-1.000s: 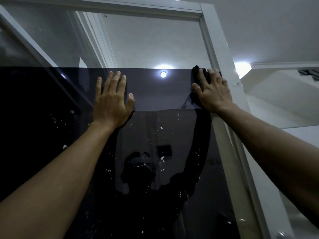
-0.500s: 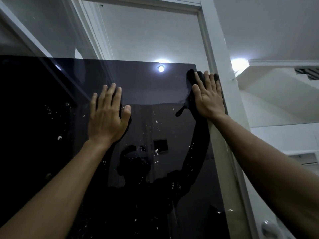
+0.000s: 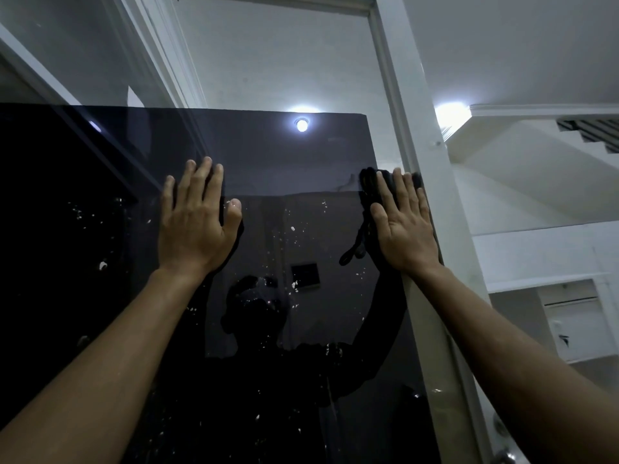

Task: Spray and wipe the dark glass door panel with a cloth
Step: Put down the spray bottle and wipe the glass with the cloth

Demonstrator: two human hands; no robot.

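Both hands have slid lower on the dark glass panel (image 3: 284, 162) vs 1 s ago, left hand (image 3: 196, 222) flat w/ fingers straight, right hand (image 3: 403, 229) flat, pressing black cloth (image 3: 370, 195) by white frame (image 3: 422, 162).

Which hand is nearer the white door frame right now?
Right. The right hand presses the dark cloth on the glass, right beside the white door frame; the left hand lies flat farther left.

Your arms: bare, no sleeves in frame.
Your left hand (image 3: 196, 226) and right hand (image 3: 403, 226) wear no gloves, rings or watch; nails short, forearms uncovered down to the frame edge.
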